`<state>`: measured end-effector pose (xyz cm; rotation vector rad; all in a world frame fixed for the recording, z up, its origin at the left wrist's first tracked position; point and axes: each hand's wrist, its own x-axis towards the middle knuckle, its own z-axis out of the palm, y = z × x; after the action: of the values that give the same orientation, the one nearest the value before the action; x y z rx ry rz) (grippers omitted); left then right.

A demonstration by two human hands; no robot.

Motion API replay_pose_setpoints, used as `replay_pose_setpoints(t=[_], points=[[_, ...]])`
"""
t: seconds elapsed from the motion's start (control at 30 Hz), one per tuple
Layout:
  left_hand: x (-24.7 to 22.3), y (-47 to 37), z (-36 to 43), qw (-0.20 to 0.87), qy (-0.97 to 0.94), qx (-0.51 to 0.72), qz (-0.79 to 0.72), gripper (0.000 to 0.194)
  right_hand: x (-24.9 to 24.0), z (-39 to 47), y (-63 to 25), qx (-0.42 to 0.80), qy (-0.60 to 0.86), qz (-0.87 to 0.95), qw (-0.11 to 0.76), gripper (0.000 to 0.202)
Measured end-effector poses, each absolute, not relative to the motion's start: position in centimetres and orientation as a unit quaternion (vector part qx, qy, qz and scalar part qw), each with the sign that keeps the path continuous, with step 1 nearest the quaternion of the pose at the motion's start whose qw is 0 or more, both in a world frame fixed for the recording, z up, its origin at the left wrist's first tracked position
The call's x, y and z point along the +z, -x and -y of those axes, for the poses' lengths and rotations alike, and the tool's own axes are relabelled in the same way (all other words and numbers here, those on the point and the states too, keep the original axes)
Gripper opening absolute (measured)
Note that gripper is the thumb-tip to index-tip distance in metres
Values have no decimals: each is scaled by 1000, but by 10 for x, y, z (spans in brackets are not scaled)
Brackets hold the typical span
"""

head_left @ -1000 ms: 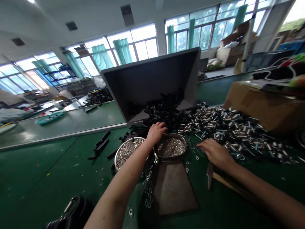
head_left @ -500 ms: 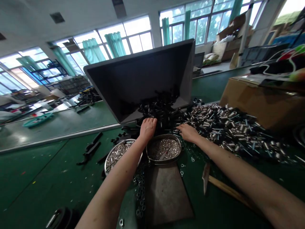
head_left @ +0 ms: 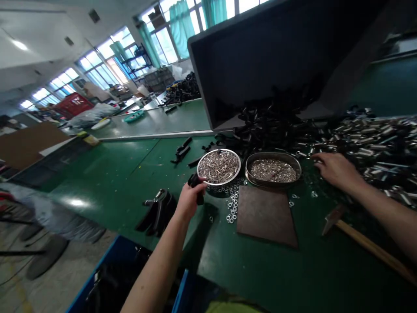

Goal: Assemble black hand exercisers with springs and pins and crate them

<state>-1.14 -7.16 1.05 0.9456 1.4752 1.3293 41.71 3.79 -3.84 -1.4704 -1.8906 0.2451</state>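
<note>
Grip black part [head_left: 194,179] firmly, left hand [head_left: 188,198] fingers wrapped round it over bench [head_left: 260,269] between near and far edges; right hand [head_left: 337,169] fingertips nearly pinched beside metal pieces [head_left: 365,152], can't tell if loaded, so pick singly

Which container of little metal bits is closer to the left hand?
The round, pale-rimmed bowl, just beyond the left hand; the oval, dark-sided tin stands farther off, to the bowl's right.
</note>
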Motion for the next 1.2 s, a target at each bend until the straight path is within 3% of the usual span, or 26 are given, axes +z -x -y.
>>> replay_pose_setpoints(t=[0.13,0.33,0.47,0.6,0.7,0.93,1.03,1.2], points=[[-8,28,117,365,-542,357,-667,28,-13,-12,-423,35,611,669,422,14],[-20,29,137,260,-739,148,-603,16,16,55,-392,347,632,488,492,22],[-30,35,135,205,-758,95,-612,12,13,96,-363,518,562,407,500,29],[-26,34,139,200,-749,147,-614,15,6,130,-338,540,532,439,482,39],[-11,17,149,268,-669,265,-641,19,2,150,-319,535,510,478,475,33],[4,-61,169,614,-403,410,-541,32,5,175,-268,572,462,492,467,21],[-1,-79,172,653,-373,418,-510,30,8,179,-259,627,446,455,448,25],[4,-83,171,628,-426,403,-511,26,7,178,-259,724,423,406,363,34]])
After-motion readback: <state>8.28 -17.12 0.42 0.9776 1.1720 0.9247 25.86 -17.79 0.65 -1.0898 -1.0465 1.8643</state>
